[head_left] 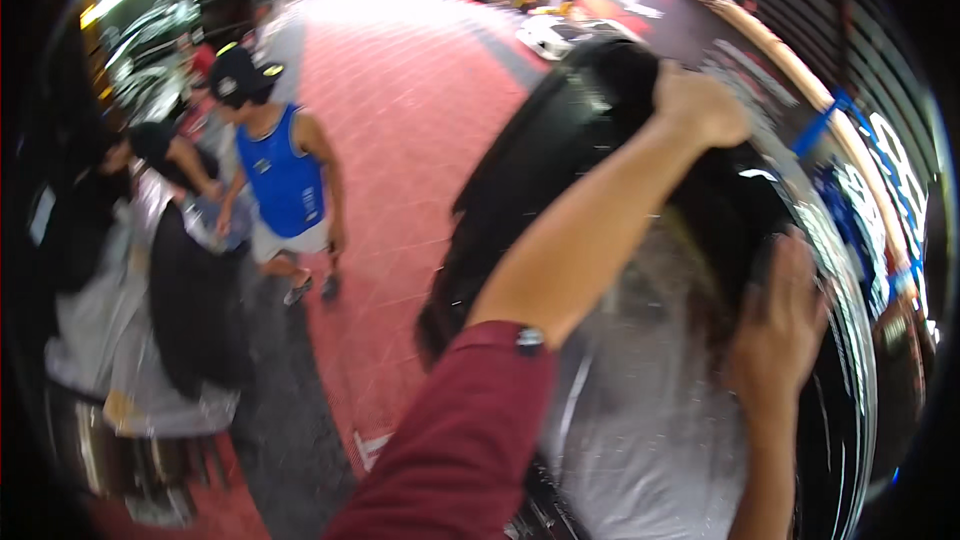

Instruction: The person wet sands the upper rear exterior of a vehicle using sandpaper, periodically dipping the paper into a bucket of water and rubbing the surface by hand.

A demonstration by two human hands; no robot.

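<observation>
A large black panel-like object with a glossy top end stands right of centre; its exact kind I cannot make out. Over its near side spreads a wrinkled, translucent plastic sheet. My left arm, in a maroon sleeve, reaches across it, and my left hand is closed in a fist at its far upper end. What those fingers hold, if anything, is hidden. Lower on the right, my right hand rests with fingers stretched along the dark edge. Both hands are somewhat blurred.
A person in a blue sleeveless shirt and cap stands to the left. Another person leans beside a dark curved part and plastic sheeting. Red tiled floor runs toward a white car. Blue straps hang at right.
</observation>
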